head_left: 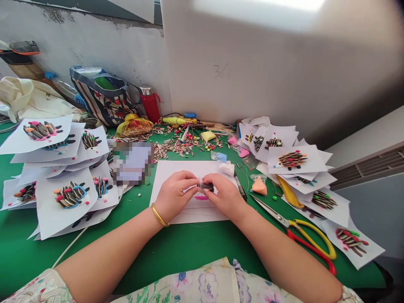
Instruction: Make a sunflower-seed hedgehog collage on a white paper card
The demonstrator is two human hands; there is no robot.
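Observation:
White paper (186, 216) lies on the green table in front of me, with a pink patch (200, 196) showing beneath my fingers. Above it, my left hand (177, 191) pinches the left end of a small dark piece in clear plastic (206, 186). The fingers of my right hand (225, 194) are closed on its right side, so both hands meet at this packet. What exactly the packet contains is too small to tell. A white lump (227, 169) and a black pen (240, 187) are just right of my right hand.
Stacks of seed-decorated cards (67, 216) stand left and others (331, 206) right. Open scissors (288, 223) lie near my right forearm. Scattered seeds and beads (186, 143), a red bottle (150, 105) and a striped bag (101, 97) are behind. A cable (74, 240) runs at left.

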